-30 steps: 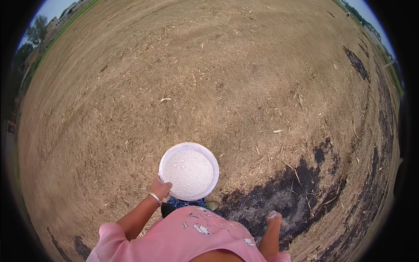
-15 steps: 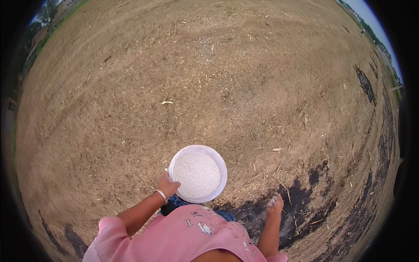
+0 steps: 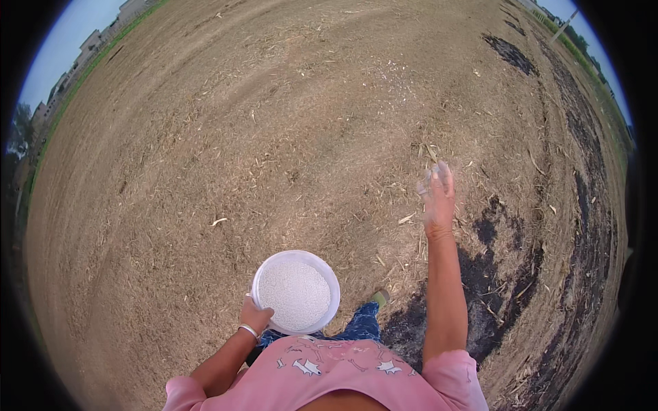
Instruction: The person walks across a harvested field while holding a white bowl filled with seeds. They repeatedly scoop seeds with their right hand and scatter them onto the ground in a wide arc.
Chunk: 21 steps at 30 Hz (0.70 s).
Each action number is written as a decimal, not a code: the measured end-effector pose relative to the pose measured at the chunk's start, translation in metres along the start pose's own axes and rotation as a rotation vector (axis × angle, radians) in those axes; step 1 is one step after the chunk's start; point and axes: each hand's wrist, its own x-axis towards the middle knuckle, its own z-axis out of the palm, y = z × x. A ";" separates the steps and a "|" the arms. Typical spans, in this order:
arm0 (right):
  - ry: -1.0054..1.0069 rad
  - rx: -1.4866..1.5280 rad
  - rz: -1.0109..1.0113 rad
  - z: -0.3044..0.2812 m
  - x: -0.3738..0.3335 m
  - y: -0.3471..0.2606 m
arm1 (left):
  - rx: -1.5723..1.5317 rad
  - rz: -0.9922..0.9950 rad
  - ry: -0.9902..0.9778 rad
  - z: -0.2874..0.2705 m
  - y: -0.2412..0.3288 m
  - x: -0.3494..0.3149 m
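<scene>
A white plastic bucket (image 3: 336, 288) is held before my waist, filled high with white granules (image 3: 295, 294). My left hand (image 3: 256, 316) grips its left rim, thumb over the edge, with a pale bangle (image 3: 249, 331) at the wrist. Stretched out ahead and to the right is my right hand (image 3: 439, 196), its fingers spread and slightly blurred. Pale dust coats those fingers, and I see nothing held in them. Beyond that hand, small white bits (image 3: 401, 82) lie scattered over the soil.
Brown field soil (image 3: 171, 226) with chopped dry straw spreads all round. Blackened patches (image 3: 510, 55) mark the right side, one beside my feet. My shoe (image 3: 381, 296) shows ahead of my jeans. Buildings (image 3: 89, 44) line the far left edge, a pole (image 3: 565, 26) the far right.
My right hand has swung forward and up from beside my hip, going from a closed fist to spread fingers. My left hand still holds the bucket. A foot has come forward into view.
</scene>
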 end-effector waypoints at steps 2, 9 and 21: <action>-0.158 -0.173 0.048 -0.016 -0.034 0.027 | 0.096 -0.013 -0.034 0.014 0.025 -0.004; -0.862 -1.085 0.068 -0.040 -0.193 0.145 | 0.118 0.253 -0.269 0.076 0.083 -0.022; -0.177 -0.367 0.746 -0.103 -0.199 0.133 | 0.305 0.524 -0.577 0.145 0.134 -0.034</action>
